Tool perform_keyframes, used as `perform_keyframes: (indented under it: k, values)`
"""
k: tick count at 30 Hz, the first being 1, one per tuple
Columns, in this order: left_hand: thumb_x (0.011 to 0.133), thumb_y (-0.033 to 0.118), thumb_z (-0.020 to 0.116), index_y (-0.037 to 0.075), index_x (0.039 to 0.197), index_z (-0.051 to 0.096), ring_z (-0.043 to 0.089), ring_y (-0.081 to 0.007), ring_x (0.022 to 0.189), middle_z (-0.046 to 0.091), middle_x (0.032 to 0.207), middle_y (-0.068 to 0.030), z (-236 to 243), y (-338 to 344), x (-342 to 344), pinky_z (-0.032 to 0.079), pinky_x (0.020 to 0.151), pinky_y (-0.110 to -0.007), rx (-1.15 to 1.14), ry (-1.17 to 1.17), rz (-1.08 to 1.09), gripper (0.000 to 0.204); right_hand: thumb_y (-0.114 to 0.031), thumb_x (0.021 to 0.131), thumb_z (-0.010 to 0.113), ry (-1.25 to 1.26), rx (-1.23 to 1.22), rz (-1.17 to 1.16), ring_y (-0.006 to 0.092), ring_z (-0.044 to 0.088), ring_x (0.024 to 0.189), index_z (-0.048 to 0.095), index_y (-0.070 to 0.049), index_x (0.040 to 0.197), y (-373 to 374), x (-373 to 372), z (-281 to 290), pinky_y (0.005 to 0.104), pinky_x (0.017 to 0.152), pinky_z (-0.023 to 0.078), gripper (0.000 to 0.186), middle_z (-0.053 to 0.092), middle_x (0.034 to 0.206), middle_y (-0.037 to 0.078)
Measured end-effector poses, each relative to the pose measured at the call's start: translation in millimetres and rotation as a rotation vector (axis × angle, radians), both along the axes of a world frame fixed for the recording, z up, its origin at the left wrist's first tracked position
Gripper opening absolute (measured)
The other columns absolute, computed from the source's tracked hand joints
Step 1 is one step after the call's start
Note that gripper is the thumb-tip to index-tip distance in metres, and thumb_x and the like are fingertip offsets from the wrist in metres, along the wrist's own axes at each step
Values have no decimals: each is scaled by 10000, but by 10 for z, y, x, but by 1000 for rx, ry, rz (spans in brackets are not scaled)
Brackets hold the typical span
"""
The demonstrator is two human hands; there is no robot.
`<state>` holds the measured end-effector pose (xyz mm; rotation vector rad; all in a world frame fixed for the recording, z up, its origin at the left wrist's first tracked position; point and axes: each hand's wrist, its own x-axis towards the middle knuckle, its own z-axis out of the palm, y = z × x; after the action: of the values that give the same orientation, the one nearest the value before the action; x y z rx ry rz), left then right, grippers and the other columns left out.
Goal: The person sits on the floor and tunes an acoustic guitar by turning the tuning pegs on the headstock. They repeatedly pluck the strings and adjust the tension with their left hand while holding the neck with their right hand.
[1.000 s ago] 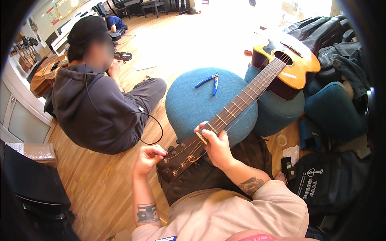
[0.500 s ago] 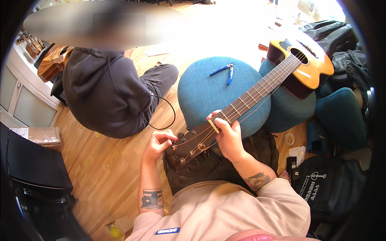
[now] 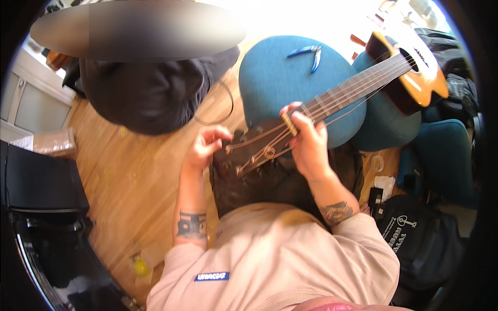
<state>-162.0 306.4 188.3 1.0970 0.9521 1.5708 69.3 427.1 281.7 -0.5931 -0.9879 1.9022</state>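
Note:
An acoustic guitar (image 3: pixel 358 85) lies slantwise before me, its body at the far right and its dark headstock (image 3: pixel 246 155) over my lap. My right hand (image 3: pixel 309 142) is wrapped round the neck by the nut, thumb on top. At the headstock's left edge is my left hand (image 3: pixel 202 149), fingers curled and thumb bent toward a tuning peg; the peg is mostly hidden by the fingers and slightly blurred. Copper-coloured strings (image 3: pixel 262 136) run over the headstock, one coiled into a small loop (image 3: pixel 268 152). One string hangs loose beside the neck.
Blue-handled cutters (image 3: pixel 310 52) lie on a round blue stool (image 3: pixel 270 67), with another stool under the guitar body. A person in dark clothes (image 3: pixel 145 93) sits ahead at left. Black bags (image 3: pixel 420 238) are at right, a glossy black cabinet (image 3: pixel 46 197) at left.
The whole view has shifted, so the guitar, stools and seated person appear higher. My left fingers have turned and loosened slightly at the peg. My right hand keeps its hold on the neck.

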Motion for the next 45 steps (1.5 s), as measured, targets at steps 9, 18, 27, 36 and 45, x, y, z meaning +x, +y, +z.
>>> perform_keyframes:
  k: [9, 18, 27, 36, 45]
  values:
    - [853, 126, 686, 92, 752, 492, 454, -90, 745, 480, 765, 25, 12, 150, -49, 363, 658, -241, -10, -163, -141, 221, -113, 921, 580, 12, 28, 9, 139, 651, 757, 549, 29, 1134, 41, 65, 20, 233, 560, 534, 258, 660, 1056, 150]
    - [784, 44, 745, 62, 914, 603, 593, -159, 913, 624, 901, -49, -37, 110, 2, 466, 824, -277, 121, -215, -92, 193, -113, 926, 571, 33, 31, 9, 150, 650, 781, 553, 26, 1136, 41, 64, -3, 235, 572, 529, 253, 650, 1078, 167]
    - [840, 79, 667, 50, 881, 557, 524, -73, 858, 550, 856, 0, 389, 171, 112, 413, 763, -209, -104, -43, -109, 121, -113, 927, 571, 19, 34, -20, 148, 649, 828, 545, 31, 1150, 22, 64, 4, 216, 578, 511, 266, 648, 1077, 170]
    - [808, 161, 772, 34, 917, 615, 605, -173, 914, 641, 914, -79, 60, 102, 18, 469, 843, -283, 99, -215, -127, 230, -145, 919, 590, -9, 28, -7, 105, 629, 748, 564, 4, 1145, -11, 45, 44, 216, 574, 492, 272, 665, 1059, 119]
    - [851, 191, 746, 58, 880, 604, 535, -55, 705, 606, 790, 10, 305, 111, 71, 401, 660, -188, -112, -57, -41, 197, -151, 921, 591, -15, 17, -5, 113, 640, 771, 565, 1, 1138, -3, 54, 38, 225, 570, 490, 266, 669, 1054, 116]
